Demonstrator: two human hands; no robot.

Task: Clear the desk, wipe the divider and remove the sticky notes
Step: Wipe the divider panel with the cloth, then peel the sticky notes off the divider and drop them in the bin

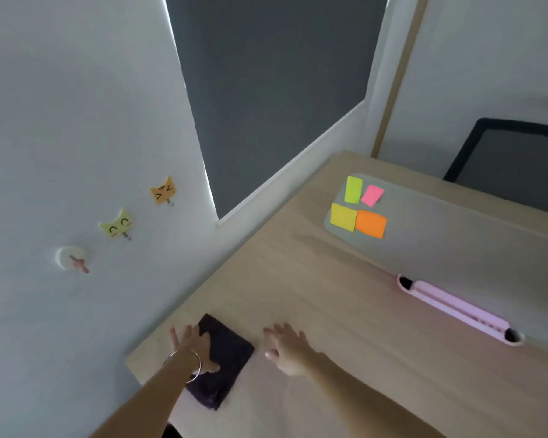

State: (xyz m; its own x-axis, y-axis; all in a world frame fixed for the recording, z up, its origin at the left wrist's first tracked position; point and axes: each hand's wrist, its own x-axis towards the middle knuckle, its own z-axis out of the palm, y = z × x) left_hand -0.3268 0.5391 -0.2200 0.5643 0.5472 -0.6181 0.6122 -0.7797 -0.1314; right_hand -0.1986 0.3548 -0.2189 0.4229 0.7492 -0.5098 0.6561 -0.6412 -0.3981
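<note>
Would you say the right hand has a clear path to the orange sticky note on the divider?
Probably yes: the right hand is open and empty, and only bare desk lies between it and the orange sticky note, though it is a long stretch.

One camera sits on the person's head; it looks forward and down, tilted, close over the near bench (314, 295); the wall (60, 137) is left; the divider (456, 241) is far right.
</note>
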